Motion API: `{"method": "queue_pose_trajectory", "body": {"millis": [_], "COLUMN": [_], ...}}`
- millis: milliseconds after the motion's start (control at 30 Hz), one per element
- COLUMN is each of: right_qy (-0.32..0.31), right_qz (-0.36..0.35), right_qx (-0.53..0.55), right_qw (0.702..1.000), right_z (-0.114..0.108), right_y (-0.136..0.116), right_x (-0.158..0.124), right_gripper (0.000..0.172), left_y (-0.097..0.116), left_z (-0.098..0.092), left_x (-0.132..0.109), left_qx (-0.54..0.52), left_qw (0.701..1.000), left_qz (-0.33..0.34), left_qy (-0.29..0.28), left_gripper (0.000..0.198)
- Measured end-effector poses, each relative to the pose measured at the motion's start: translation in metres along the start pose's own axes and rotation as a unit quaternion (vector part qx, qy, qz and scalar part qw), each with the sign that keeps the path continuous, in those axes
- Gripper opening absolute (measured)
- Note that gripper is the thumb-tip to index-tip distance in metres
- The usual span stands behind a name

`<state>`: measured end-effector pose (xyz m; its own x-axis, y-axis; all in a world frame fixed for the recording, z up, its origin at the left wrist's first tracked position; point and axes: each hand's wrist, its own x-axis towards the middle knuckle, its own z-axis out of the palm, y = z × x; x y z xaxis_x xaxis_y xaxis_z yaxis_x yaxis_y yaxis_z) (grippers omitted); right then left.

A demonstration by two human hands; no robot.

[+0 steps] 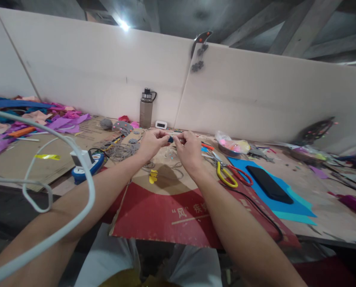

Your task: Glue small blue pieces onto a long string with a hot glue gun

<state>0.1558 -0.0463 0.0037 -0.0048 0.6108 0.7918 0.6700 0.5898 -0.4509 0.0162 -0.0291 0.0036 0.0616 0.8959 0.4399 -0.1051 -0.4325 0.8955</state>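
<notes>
Above the red and tan board (163, 215), my left hand (154, 144) and my right hand (189, 150) meet with their fingertips pinched together. Between them is a small dark blue piece (171, 139), too small to make out its kind. Both hands are closed on it, and the fingers cover part of it. On the board below lie small yellow cut pieces (153, 176). Tangled grey cord (121, 151) is spread by my left wrist. Beyond my right forearm rest scissors (227, 175) with one yellow and one red handle.
A black phone (269, 184) lies on blue sheets (299, 208) at right. A bottle (146, 109) and small digital clock (161, 125) stand by the white partition (100, 71). A white cable (88, 183) loops across the left, near a blue power socket (90, 169). Coloured scraps (67, 121) lie at far left.
</notes>
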Motion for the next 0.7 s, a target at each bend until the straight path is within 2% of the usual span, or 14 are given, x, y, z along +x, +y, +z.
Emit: {"method": "queue_pose_trajectory", "body": {"millis": [167,367,700], "right_qy": [-0.012,-0.024,-0.03], "right_qz": [0.04,0.091,0.105], "right_qx": [0.018,0.051,0.072], "right_qw": [0.999,0.994,0.991], "right_z": [0.0027,0.0037,0.0041], "right_y": [0.0009,-0.0025,-0.0051], "right_x": [-0.0008,-0.0006,-0.0011], "right_gripper": [0.016,0.019,0.018], "left_y": [-0.0002,-0.0021,-0.0043], "left_z": [0.0009,0.0016,0.0015], "left_x": [0.0004,-0.0001,0.0], "left_qx": [-0.053,-0.061,-0.043], "left_qw": [0.999,0.998,0.999], "left_qz": [-0.01,0.001,0.012], "left_qy": [0.0,0.0,-0.005], "left_gripper": [0.015,0.015,0.012]}}
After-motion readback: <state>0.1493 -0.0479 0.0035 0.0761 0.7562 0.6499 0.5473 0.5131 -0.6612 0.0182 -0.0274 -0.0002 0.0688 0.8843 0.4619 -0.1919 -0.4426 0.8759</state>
